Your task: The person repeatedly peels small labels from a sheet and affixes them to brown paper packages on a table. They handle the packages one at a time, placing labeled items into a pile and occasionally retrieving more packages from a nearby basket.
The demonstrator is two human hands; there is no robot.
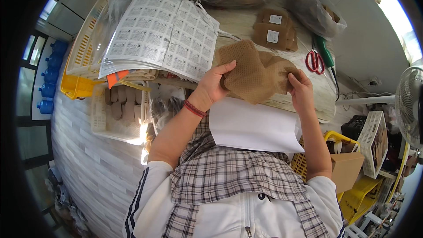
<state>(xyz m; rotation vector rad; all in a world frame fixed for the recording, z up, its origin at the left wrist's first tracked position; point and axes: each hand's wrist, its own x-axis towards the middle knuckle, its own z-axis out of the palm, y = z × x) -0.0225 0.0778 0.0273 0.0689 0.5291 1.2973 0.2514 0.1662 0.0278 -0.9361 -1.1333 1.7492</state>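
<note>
Between my two hands a brown, stretchy, waffle-textured mesh fabric piece (249, 75) hangs over the table's near edge; it looks like a stocking or cap, but its exact kind is unclear. My left hand (214, 83) grips its left side, thumb on top and the other fingers hidden beneath. At the thinner right end, my right hand (301, 89) pinches the fabric between thumb and fingers. Farther back on the table lie flat folded brown fabric pieces (261, 35) with small white labels on them. A white paper sheet (255, 125) hangs below the fabric, against my apron.
Sheets of printed labels (150, 31) rest over a basket (83, 48) at the left. Red-handled scissors (314, 62) and a green-handled corded tool (324, 50) lie at the table's right. Below left, a white crate (99, 121) holds brown rolls. A fan (407, 101) stands right.
</note>
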